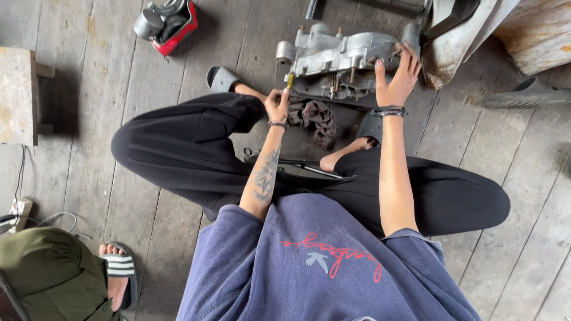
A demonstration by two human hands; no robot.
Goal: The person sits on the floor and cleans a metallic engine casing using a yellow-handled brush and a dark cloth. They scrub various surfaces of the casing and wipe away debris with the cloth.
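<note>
The grey metal engine casing (345, 56) lies on the plank floor (107, 148) in front of the seated person, between the two grey sandals (221, 78); its upper edge is partly cut off by dark parts at the top of the view, and its small fittings are hard to make out. The left hand (277, 106) is closed on a yellow-handled tool (289, 80), whose tip meets the casing's left lower edge; the tool's working end is too small to identify. The right hand (397, 74) rests flat on the casing's right end, fingers spread. A dark rag (318, 119) lies just below the casing, touching it. A red tray of metal parts (168, 21) sits well apart at upper left; another person's striped sandal (121, 270) shows at lower left, cut off by the frame.
</note>
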